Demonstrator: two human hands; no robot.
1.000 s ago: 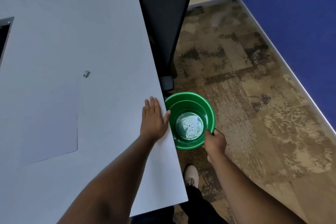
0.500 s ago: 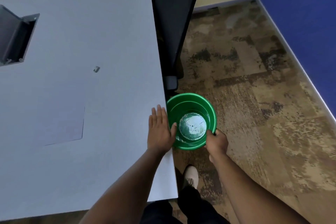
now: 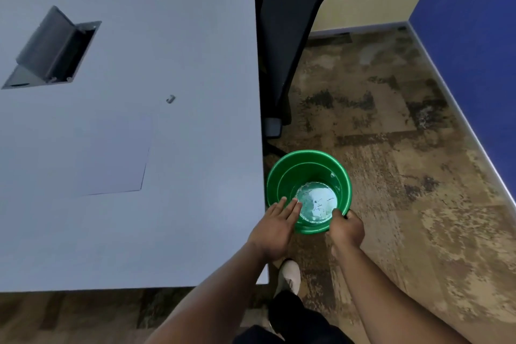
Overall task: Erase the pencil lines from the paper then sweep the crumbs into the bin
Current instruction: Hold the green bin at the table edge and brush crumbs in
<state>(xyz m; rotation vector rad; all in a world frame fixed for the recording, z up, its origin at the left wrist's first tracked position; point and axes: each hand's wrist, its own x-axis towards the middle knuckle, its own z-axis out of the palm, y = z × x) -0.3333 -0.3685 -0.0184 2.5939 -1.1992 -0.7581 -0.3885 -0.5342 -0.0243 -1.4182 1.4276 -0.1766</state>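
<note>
Beside the bench (image 3: 195,246) edge | right hand (image 3: 346,229) fingers clamped on bin (image 3: 282,176) rim (light, stiff plastic, likely) | left hand (image 3: 272,227) fingers straight, together, over bin

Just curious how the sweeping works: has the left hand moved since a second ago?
Yes. The left hand has slid rightward off the table edge; its fingers now reach over the green bin.

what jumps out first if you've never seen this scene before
The bright green bin stands out, held just off the right edge of the pale table, with the right hand gripping its near rim. The left hand reaches flat from the table edge over the bin's mouth. A sheet of paper lies on the table to the left, with a small eraser beyond it.
</note>
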